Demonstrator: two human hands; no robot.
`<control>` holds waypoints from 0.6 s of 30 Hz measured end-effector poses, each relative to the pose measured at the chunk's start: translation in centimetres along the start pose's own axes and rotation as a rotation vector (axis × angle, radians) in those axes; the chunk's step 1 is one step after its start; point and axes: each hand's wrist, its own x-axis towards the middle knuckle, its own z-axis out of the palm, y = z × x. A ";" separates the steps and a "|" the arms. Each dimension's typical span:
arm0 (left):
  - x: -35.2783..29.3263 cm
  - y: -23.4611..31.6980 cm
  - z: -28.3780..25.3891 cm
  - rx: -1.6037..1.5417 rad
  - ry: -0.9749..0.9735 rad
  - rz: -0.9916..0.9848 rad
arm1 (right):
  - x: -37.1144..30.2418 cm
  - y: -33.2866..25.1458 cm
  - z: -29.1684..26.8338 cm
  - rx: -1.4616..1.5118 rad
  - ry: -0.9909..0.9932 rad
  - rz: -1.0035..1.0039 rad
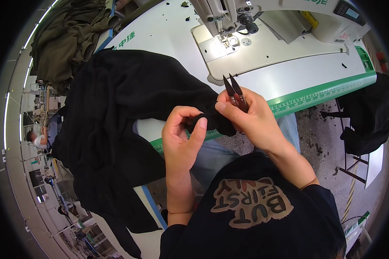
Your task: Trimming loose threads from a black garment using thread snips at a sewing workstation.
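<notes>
- Exposure: bright, mostly even.
- Long white ceiling tube lights [6, 121]: glowing, bent into arc, 9 to 10 o'clock.
- Smooth pale metal needle plate [214, 51]: strong local glare, 12 to 1 o'clock.
- Soft black fabric garment [116, 95]: deep tone, fold detail faint, 10 o'clock.
- Pointed dark metal snips [234, 91]: crisp.
- Cluttered workshop background [43, 172]: soft, warped, 8 to 9 o'clock.
- Rim: black vignette.

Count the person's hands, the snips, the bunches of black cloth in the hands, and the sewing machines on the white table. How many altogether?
Hands: 2, left hand and right hand
Snips: 1
Held bunch of black cloth: 1
Sewing machine: 1
Total: 5
</notes>
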 end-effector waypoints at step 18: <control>0.8 -2.2 -0.6 -0.438 -0.140 0.088 | 0.5 -0.4 0.1 0.031 -0.121 0.061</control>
